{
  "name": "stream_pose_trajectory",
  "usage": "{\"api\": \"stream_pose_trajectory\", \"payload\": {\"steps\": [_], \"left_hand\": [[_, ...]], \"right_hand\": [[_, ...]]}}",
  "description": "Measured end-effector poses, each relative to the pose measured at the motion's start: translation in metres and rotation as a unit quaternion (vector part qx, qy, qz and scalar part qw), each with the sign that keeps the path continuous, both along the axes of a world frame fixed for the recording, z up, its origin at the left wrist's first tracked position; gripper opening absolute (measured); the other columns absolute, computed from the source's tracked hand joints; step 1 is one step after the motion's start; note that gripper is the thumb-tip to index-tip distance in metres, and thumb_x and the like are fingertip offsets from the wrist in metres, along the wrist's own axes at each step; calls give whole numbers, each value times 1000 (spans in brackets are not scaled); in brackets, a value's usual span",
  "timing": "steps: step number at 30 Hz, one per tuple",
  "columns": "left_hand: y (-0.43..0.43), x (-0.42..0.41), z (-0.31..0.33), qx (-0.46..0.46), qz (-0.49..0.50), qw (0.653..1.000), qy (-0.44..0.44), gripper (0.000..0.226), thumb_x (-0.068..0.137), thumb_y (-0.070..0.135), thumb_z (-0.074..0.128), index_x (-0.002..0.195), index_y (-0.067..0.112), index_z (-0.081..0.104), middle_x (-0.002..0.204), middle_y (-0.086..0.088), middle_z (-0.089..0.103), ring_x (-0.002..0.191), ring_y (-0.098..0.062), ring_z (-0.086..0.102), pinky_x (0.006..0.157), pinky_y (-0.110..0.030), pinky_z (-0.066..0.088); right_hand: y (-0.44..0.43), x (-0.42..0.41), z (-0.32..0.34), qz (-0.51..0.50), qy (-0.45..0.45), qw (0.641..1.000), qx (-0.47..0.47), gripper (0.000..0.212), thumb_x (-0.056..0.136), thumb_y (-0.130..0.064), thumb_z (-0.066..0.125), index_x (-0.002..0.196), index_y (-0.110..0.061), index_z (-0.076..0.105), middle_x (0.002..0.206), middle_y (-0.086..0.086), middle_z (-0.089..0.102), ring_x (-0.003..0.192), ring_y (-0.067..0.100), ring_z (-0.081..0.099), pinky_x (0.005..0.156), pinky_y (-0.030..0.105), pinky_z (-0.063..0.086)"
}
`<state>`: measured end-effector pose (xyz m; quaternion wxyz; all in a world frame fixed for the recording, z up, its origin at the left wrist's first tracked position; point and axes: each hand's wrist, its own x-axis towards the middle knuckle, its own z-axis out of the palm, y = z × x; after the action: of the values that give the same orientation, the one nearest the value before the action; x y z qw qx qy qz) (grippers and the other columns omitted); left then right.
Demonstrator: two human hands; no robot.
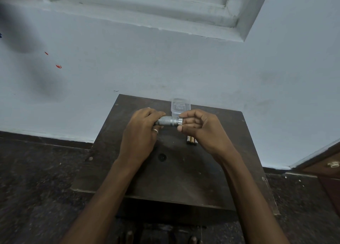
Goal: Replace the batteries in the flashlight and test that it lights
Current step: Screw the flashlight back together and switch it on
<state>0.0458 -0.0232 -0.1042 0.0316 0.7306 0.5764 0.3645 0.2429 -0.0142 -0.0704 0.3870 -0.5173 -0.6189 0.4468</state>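
Two bare forearms are reaching forward from the bottom edge over a small dark brown wooden table (184,179) that is standing on a dark speckled floor (36,170). The left hand (139,133), wearing a silver ring (155,131) on one finger, is closing around the knurled barrel of a short silver metal flashlight (168,121), holding it level above the tabletop. The right hand (200,129) is curling its fingers and thumb around the flashlight's wider end, pinching it just beside the left hand, so both hands are gripping the same object and the flashlight's middle section is the only part showing between them.

Just below the right hand's thumb, a small cluster of gold-and-black cylindrical batteries (191,140) is lying on the table, partly hidden by that hand; how many there are cannot be told. Just beyond the hands, a small clear plastic container (180,106) is sitting near the table's far edge, its lower part blocked by the flashlight and fingers.

Behind the table, a pale blue painted wall (165,63) is rising, with a white-framed window recess (184,13) above. Far to the right of the right hand, a brown wooden door (327,164) with a pale knob is showing.
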Motion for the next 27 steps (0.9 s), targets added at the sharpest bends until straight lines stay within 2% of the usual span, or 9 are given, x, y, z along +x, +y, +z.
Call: {"api": "stream_pose_trajectory", "payload": {"steps": [3,8,14,16,19,21,23,25,27], "left_hand": [[0,0,1,1,1,1000,0,42,78,3,73,116,19,70,105,3,66,100,-19,56,80,-22,39],[-1,1,2,4,0,1000,4,38,80,4,72,115,18,70,103,3,66,99,-18,55,79,-21,38],[-2,2,3,7,-11,1000,6,39,79,2,71,115,16,70,103,3,65,100,-19,55,81,-20,36],[-1,1,2,7,-12,1000,4,39,79,2,71,116,16,70,104,2,65,101,-19,55,82,-19,37],[0,1,1,9,-18,1000,2,39,79,2,71,116,15,70,103,2,65,100,-19,55,83,-20,38],[0,1,1,8,-21,1000,0,37,80,3,71,115,15,70,103,1,65,99,-19,55,83,-22,39],[0,1,2,7,-19,1000,-6,37,80,3,71,116,15,70,103,2,66,100,-19,55,83,-21,38],[0,1,3,4,-14,1000,-8,39,80,1,71,116,16,70,104,2,66,101,-19,55,83,-19,37],[0,1,3,4,-10,1000,-7,42,78,-1,71,116,16,70,104,2,66,101,-20,55,84,-18,36]], "right_hand": [[0,-1,0,-7,-2,1000,6,28,80,-3,80,103,-18,73,90,3,78,83,12,75,80,24,59],[-3,-2,0,-3,-18,1000,-16,10,92,-21,71,97,-12,73,79,7,77,77,22,76,68,30,60],[-6,-10,0,-43,-77,996,-29,59,97,-51,55,77,4,67,65,8,74,57,19,73,50,22,50],[-6,-12,-1,-60,-86,994,-17,59,96,-53,56,74,1,68,64,7,74,57,17,73,53,26,53],[-6,-13,-1,-86,-58,995,-6,40,94,-48,61,79,-11,69,68,4,75,61,15,72,70,40,62],[-7,-16,0,-93,-10,996,1,28,94,-38,65,88,-11,70,73,2,75,66,14,73,78,47,62],[-7,-18,0,-99,9,995,12,25,94,-34,67,89,-9,71,77,2,75,70,14,75,82,51,61],[-6,-18,0,-93,11,996,11,21,92,-32,70,88,-12,74,81,3,77,75,15,76,84,52,60],[-6,-12,2,-67,16,998,-3,11,88,-25,75,93,-15,77,85,4,78,82,17,76,86,43,61]]}}
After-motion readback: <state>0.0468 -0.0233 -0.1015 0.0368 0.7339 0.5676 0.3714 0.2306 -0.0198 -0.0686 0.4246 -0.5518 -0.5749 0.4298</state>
